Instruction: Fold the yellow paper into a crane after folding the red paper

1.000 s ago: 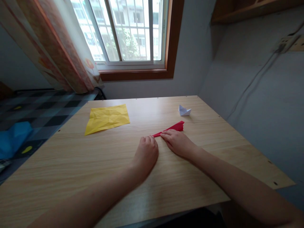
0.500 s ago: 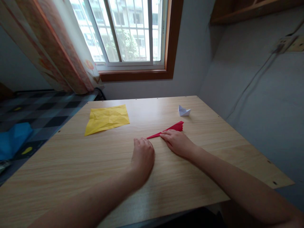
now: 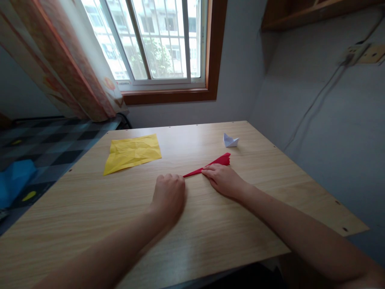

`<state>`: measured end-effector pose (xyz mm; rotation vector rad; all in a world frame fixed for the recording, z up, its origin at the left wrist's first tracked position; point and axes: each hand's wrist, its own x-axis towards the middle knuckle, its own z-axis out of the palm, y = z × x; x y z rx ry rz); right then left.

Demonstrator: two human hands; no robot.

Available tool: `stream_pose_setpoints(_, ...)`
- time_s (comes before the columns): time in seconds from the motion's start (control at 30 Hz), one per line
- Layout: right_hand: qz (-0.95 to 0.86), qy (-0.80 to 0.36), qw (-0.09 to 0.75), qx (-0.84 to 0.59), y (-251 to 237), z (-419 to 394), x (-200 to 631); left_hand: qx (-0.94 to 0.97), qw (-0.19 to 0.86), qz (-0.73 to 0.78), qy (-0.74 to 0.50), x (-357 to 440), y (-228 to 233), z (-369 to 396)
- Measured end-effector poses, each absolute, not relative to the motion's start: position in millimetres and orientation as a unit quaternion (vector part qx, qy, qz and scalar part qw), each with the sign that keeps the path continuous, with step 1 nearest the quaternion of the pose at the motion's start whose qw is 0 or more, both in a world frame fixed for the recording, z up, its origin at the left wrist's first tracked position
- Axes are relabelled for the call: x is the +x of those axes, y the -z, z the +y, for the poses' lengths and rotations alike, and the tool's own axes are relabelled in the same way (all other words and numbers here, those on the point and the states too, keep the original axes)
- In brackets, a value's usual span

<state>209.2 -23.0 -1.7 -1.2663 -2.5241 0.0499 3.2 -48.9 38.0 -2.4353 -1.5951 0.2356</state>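
Observation:
A narrow strip of folded red paper [image 3: 221,159] lies slantwise on the table, its wide pleated end at the right and its thin point at the left. My right hand [image 3: 222,178] rests on its middle, fingers together and closed on the paper against the tabletop. By the thin point, my left hand [image 3: 169,194] is closed with its knuckles up. Its edge meets the point, but the fingertips and thumb are hidden, so whether it pinches anything cannot be made out.
A creased yellow sheet [image 3: 134,153] lies at the back left of the wooden table [image 3: 120,200]. Behind the red paper stands a small white paper boat [image 3: 231,141]. Some blue paper [image 3: 15,180] sits on the checked bed at the left. A window [image 3: 159,48] is ahead.
My left hand has moved left relative to the red paper, toward and past its thin point. My right hand stays on the paper. The whole view has shifted slightly.

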Motion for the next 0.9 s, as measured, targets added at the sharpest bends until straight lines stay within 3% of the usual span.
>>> stream_pose_setpoints(0.53, -0.892, -0.034, 0.189, -0.41, 9, -18, 213, -0.901, 0.074, -0.418, 0.089, -25, 3, 15)
stream_pose_setpoints(0.9, -0.892, 0.004, 0.153, -0.425, 11, -22, 206, -0.902, 0.014, -0.422, 0.087, -16, 1, 22)
